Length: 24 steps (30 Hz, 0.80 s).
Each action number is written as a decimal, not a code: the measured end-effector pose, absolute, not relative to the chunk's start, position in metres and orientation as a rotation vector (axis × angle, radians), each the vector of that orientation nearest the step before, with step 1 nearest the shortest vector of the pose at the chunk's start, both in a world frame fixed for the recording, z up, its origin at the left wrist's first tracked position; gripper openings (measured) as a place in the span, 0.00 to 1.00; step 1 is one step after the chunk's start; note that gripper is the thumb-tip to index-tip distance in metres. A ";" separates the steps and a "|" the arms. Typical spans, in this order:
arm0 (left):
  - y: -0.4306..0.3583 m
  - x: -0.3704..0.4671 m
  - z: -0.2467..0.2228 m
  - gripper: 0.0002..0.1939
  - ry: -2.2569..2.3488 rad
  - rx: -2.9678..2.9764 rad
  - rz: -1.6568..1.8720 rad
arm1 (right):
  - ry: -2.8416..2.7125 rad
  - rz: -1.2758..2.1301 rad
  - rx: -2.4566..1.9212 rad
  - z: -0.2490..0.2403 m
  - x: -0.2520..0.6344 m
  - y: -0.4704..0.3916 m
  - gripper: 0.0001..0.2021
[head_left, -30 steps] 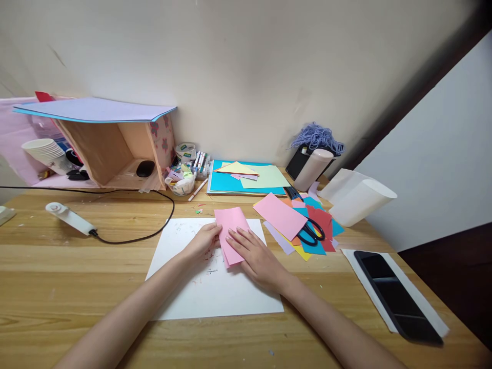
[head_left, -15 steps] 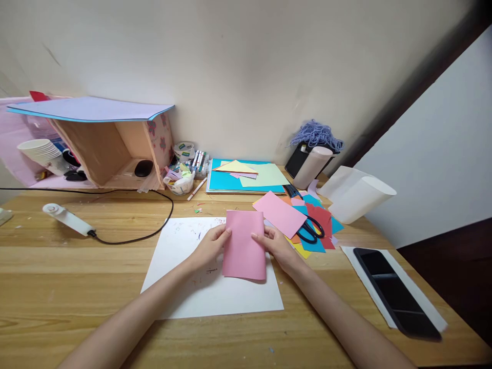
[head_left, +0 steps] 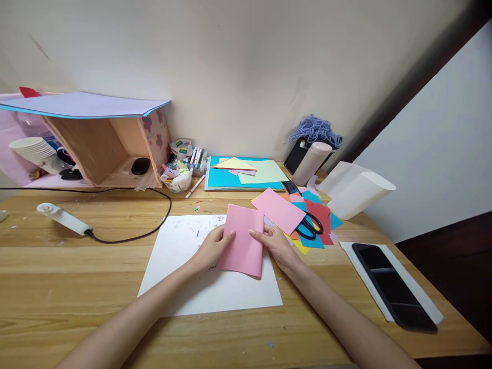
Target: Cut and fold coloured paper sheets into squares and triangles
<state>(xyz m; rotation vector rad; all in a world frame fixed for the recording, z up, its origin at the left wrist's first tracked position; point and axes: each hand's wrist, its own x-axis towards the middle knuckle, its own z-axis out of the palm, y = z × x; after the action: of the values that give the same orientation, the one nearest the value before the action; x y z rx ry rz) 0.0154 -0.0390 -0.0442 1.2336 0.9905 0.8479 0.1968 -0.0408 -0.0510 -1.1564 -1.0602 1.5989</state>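
A folded pink sheet of paper [head_left: 243, 243] is held between both hands, slightly tilted, above a white sheet [head_left: 172, 277] that bears small ink marks. My left hand [head_left: 213, 247] pinches its left edge, thumb on the front face. At the right edge, my right hand [head_left: 274, 243] grips it the same way, its fingers partly hidden behind the paper. Just beyond the right hand, another pink piece of paper [head_left: 279, 210] lies over scissors with black handles [head_left: 312, 225] and coloured paper scraps [head_left: 320, 215].
A glue gun [head_left: 63, 219] with a black cable lies on the left. An open box [head_left: 98, 148], a small tub of scraps [head_left: 177, 182], markers [head_left: 197, 156] and stacked coloured paper [head_left: 221, 179] line the wall. Rolled white paper [head_left: 357, 195] and a phone [head_left: 392, 287] are on the right.
The folded pink paper has tilted a little, its lower edge swinging left. Both hands keep hold of it. The whole view has shifted slightly.
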 end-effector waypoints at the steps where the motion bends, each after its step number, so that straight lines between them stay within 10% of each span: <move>1: -0.039 0.016 -0.044 0.19 1.002 1.241 0.835 | -1.050 1.601 -1.150 -0.052 0.197 -0.041 0.19; 24: -0.042 0.018 -0.043 0.23 1.050 1.384 0.765 | -0.968 1.587 -1.142 -0.054 0.194 -0.041 0.19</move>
<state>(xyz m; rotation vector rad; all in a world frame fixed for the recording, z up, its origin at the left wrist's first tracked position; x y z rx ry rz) 0.0178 -0.0422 -0.0432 1.3842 1.0504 0.7654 0.1941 -0.0412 -0.0544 -1.1422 -0.9677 1.5870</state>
